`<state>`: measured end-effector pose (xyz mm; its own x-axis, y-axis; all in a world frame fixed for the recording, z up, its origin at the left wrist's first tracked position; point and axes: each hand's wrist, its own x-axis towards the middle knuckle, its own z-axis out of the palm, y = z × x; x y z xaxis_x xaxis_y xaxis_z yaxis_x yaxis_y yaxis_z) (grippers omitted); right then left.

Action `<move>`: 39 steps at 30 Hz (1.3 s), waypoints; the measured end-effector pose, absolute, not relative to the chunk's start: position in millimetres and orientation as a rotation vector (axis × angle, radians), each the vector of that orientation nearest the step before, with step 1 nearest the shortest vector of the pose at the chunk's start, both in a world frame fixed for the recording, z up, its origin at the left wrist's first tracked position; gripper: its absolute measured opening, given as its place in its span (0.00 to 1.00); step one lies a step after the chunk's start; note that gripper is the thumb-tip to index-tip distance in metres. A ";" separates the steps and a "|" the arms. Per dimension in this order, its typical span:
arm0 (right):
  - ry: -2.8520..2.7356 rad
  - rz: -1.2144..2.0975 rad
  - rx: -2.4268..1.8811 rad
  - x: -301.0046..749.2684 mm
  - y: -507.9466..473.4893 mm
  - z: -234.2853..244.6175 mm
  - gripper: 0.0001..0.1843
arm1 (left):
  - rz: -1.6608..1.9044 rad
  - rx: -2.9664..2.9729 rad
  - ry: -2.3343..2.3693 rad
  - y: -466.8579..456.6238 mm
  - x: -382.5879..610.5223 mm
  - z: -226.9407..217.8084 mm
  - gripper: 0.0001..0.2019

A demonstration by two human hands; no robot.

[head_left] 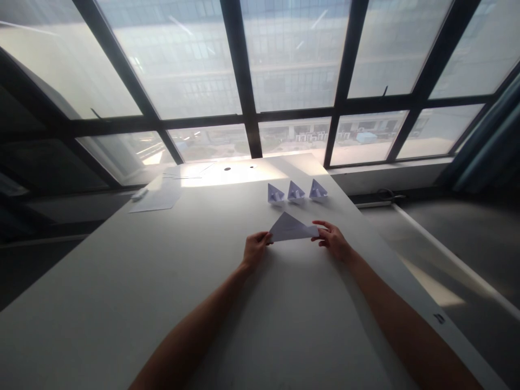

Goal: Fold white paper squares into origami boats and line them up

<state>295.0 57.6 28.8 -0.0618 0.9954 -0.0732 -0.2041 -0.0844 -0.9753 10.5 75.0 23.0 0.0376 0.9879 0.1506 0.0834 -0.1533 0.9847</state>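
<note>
A white sheet folded into a flat triangle [289, 227] is held just above the white table [162, 281]. My left hand [255, 247] pinches its left corner, fingers closed on the paper. My right hand [332, 237] pinches its right corner the same way. Beyond the triangle, three small folded paper boats [296, 193] stand in a row on the table, apart from both hands.
Loose flat paper sheets [159, 196] lie at the far left of the table, with a small white object [138, 194] beside them. A wall of dark-framed windows [252, 108] stands behind. The table's right edge drops to a grey floor [459, 238].
</note>
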 end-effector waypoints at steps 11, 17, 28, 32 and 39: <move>-1.178 1.454 -1.024 296.9 55.7 32.3 0.22 | 1.263 1.398 1.210 75.6 10.1 21.3 0.20; -1.189 1.294 -1.043 288.6 55.9 24.1 0.16 | 1.270 1.399 1.235 75.1 9.9 22.3 0.18; -1.466 0.980 -0.943 276.9 54.2 23.1 0.18 | 1.327 1.371 1.246 77.5 7.8 20.9 0.19; -1.510 0.843 -1.013 273.4 56.6 16.0 0.14 | 1.322 1.393 1.234 75.9 8.5 23.1 0.19; -1.471 0.750 -1.039 270.7 53.5 19.3 0.15 | 1.297 1.440 1.215 73.1 10.3 25.8 0.19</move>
